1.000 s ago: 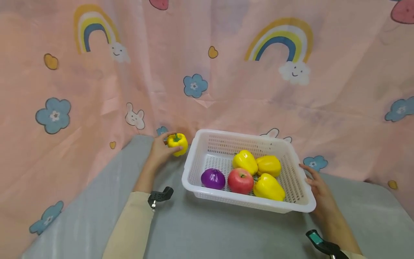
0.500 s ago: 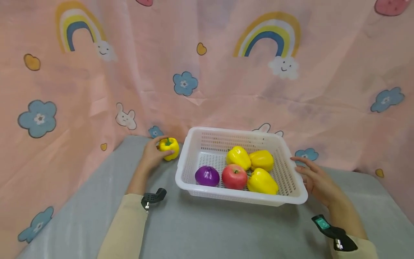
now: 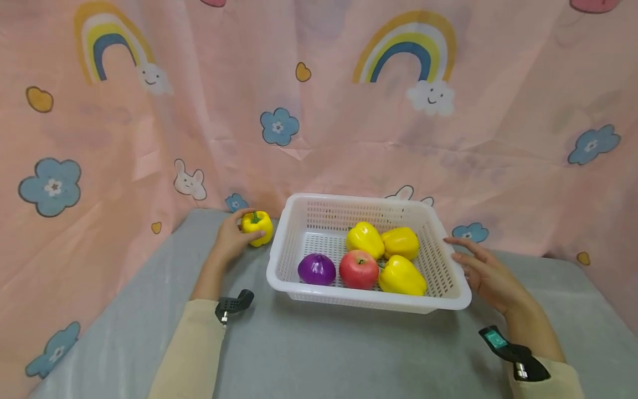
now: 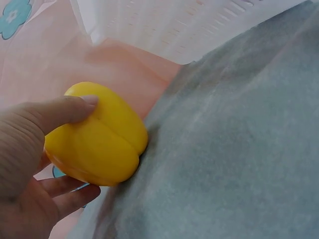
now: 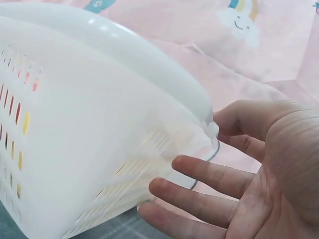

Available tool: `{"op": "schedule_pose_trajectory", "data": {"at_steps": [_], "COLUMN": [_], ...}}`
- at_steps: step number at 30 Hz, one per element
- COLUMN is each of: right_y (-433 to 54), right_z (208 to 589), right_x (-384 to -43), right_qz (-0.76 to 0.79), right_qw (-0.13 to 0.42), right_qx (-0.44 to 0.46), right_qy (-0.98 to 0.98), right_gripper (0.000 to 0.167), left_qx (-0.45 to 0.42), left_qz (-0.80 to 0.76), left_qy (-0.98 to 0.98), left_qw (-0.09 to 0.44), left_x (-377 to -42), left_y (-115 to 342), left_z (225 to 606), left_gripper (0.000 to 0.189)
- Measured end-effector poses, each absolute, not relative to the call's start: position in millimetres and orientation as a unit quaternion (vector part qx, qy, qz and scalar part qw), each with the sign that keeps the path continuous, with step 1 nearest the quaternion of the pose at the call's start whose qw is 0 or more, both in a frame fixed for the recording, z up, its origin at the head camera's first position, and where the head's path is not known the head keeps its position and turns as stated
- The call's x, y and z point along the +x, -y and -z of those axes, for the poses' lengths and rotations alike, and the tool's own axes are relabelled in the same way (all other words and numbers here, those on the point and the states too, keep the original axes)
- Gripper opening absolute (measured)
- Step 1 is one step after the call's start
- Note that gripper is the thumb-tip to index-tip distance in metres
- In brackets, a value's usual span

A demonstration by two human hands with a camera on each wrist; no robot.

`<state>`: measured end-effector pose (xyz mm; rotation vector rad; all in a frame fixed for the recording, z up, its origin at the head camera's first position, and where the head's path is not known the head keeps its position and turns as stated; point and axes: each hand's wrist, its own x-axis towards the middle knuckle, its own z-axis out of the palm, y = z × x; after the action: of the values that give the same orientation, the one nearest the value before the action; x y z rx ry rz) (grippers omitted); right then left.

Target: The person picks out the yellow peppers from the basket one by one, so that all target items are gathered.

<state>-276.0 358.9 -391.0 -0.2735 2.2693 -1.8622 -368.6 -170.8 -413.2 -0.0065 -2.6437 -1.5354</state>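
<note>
A yellow bell pepper (image 3: 260,224) with a green stem is at the basket's left, close over the grey table. My left hand (image 3: 230,239) grips it, thumb on the near side and fingers round the back; the left wrist view shows the pepper's (image 4: 107,139) smooth underside. The white perforated basket (image 3: 369,299) holds three yellow bell peppers (image 3: 401,275), a red apple (image 3: 359,270) and a glossy purple, onion-shaped vegetable (image 3: 316,270). At its right end my right hand (image 3: 498,282) has its fingers spread loosely, with fingertips (image 5: 184,163) right at the basket wall.
A grey cloth (image 3: 339,354) covers the table. Behind it hangs a pink curtain (image 3: 339,160) printed with rainbows and flowers, close to the basket's back edge. Black bands (image 3: 515,354) with cameras sit on both wrists.
The whole head view has shifted, so everything sits further left. My right hand has loosened at the basket's right end, and its fingers show more. The left hand keeps its grip on the bell pepper.
</note>
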Motion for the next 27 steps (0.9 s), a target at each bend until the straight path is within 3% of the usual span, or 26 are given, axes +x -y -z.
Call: {"op": "schedule_pose_trajectory", "data": {"at_steps": [19, 27], "right_y": [-358, -358], "right_z": [400, 401], "right_x": [-276, -277], "right_qz": [0.638, 0.628], "right_qw": [0.100, 0.077], "right_qx": [-0.071, -0.071], "right_qy": [-0.761, -0.771], "right_gripper": [0.042, 0.041], "left_qx": [0.003, -0.007], "left_qz": [0.496, 0.509], "left_qy": [0.866, 0.859], "left_qw": [0.060, 0.059], "left_x": [-368, -370], "left_y": [174, 170], "left_z": [424, 419], "left_gripper": [0.066, 0.068]}}
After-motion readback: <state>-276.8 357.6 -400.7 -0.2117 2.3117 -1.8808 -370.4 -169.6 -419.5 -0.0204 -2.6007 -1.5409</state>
